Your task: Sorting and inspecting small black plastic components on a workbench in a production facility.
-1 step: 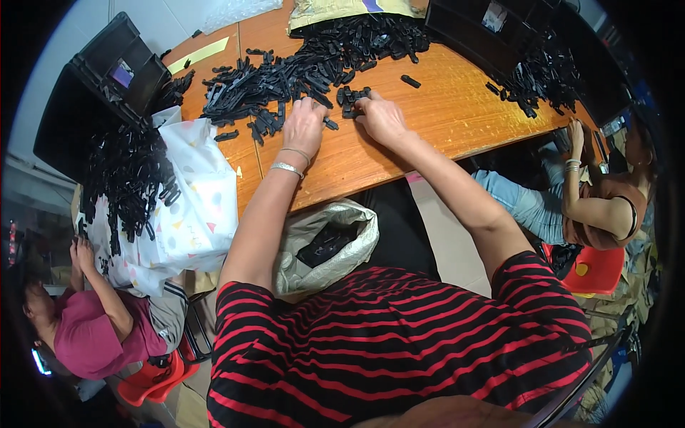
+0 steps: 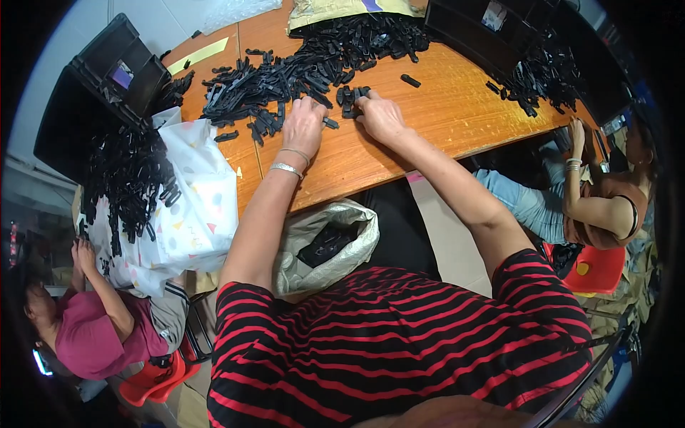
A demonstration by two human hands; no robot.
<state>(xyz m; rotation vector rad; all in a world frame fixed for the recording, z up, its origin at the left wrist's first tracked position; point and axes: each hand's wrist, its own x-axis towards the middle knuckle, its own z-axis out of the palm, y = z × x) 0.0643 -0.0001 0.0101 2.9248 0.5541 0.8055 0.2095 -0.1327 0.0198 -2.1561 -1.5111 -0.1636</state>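
Small black plastic pieces (image 2: 260,85), clip-like in shape, lie in a long heap across the wooden table (image 2: 457,100). My left hand (image 2: 305,125) is at the heap's near edge, fingers curled down; a black plastic piece (image 2: 330,123) pokes out beside the fingertips. The fingertips themselves are mostly hidden behind the hand. Just to the right, my right hand (image 2: 382,118) has its fingers bent in a pinch at a small cluster of black pieces (image 2: 347,100). A light woven sack (image 2: 367,239) with dark contents stands open below the table edge.
Black crates (image 2: 464,32) lie tipped at both sides with pieces spilling out. A yellowish bag (image 2: 349,8) is at the back. One loose piece (image 2: 410,80) lies right of the heap. A patterned white sheet (image 2: 203,192) hangs left. Co-workers (image 2: 93,321) sit on both sides.
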